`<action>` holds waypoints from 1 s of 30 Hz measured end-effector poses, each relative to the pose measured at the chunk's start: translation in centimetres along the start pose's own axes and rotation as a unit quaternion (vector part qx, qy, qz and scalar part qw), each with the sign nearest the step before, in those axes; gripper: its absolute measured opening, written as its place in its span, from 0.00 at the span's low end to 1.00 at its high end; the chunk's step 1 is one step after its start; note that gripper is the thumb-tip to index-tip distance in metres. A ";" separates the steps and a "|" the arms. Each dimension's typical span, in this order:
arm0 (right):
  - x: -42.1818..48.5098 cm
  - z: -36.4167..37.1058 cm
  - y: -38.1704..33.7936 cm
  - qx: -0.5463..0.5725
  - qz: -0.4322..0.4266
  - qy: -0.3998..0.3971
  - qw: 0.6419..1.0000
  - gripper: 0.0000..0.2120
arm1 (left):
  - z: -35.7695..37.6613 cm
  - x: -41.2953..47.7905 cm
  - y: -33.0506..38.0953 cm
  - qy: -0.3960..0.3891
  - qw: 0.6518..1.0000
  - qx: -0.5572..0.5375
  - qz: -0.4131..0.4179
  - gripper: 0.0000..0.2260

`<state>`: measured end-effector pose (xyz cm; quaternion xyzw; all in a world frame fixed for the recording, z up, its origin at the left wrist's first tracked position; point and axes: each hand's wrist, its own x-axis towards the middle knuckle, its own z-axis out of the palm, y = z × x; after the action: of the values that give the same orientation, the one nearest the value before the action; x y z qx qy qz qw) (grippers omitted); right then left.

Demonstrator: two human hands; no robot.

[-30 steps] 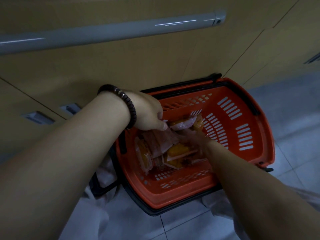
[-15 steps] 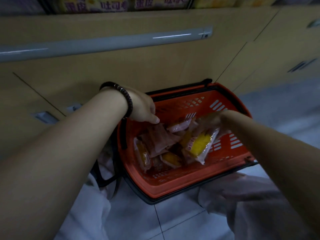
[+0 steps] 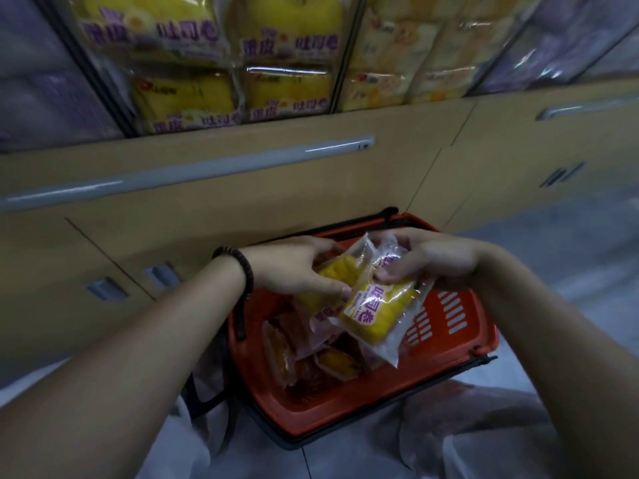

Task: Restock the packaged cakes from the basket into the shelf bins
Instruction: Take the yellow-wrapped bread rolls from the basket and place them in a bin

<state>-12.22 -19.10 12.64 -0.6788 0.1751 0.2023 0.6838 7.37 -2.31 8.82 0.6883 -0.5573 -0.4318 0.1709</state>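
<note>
An orange basket (image 3: 449, 361) stands on the floor against the cabinet, with several packaged cakes (image 3: 311, 361) lying in it. Above the basket my right hand (image 3: 432, 261) grips the top of a clear-wrapped yellow cake (image 3: 377, 312) that hangs down. My left hand (image 3: 294, 267), with a dark bead bracelet on the wrist, holds a second yellow cake pack (image 3: 337, 274) right beside it. The two packs touch. Shelf bins (image 3: 287, 95) at the top hold stacked yellow cake packs behind clear fronts.
Beige cabinet doors (image 3: 242, 202) with a long grey handle (image 3: 173, 178) run below the bins. Black basket handles (image 3: 380, 216) lie along the rim. Grey floor tiles show at right, and my white-clad knees flank the basket.
Both hands rose out of the basket, each with a yellow cake pack, and came together above it. The view tilted up, bringing the shelf bins into sight.
</note>
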 end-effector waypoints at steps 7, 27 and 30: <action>-2.2 -1.7 -1.3 0.032 0.006 0.147 0.989 0.21 | -0.7 0.0 -0.3 0.112 0.980 -0.157 -0.054 0.18; -0.2 0.6 -1.2 0.010 -0.163 0.317 0.934 0.32 | 2.1 0.2 1.6 0.152 0.953 -0.261 -0.029 0.20; 0.1 0.7 -1.2 0.032 -0.206 0.291 0.934 0.29 | 2.3 0.4 1.6 0.158 0.945 -0.281 -0.060 0.19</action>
<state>-11.54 -18.35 13.59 -0.7066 0.2295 -0.1553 0.6511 4.61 -2.58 8.50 0.7036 -0.3370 -0.4663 0.4171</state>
